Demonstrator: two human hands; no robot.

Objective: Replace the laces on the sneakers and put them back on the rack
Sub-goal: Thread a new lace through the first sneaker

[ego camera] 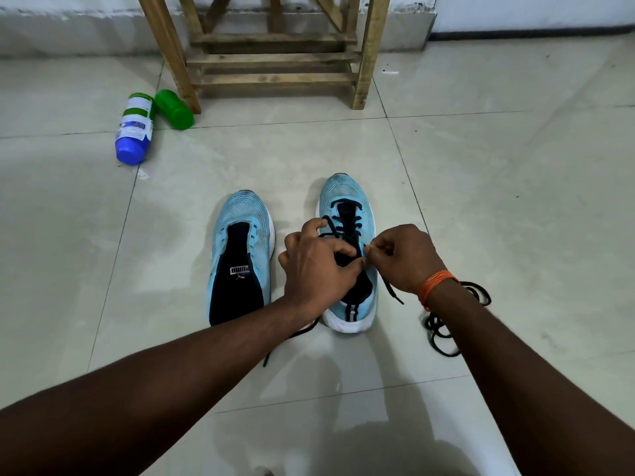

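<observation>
Tiled floor (pixel 498 166): two sneakers (pixel 240 231) (pixel 347 192), two laces (pixel 393 292) (pixel 429 323), two bottles (pixel 134 132) (pixel 174 109).

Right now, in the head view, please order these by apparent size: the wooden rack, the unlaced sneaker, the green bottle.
1. wooden rack (top cut off)
2. unlaced sneaker
3. green bottle, farther away, so true size unsure

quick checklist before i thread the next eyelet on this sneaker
1. Right hand pinches the lace: ok.
2. Left hand hooks a strand of it: ok.
3. Toe-end rows on the sneaker crossed: ok.
4. Upper eyelets: cannot tell, the hands cover them.
5. Other sneaker laced: not ok, eyelets bare.
6. Spare lace near the right wrist: ok.
</observation>
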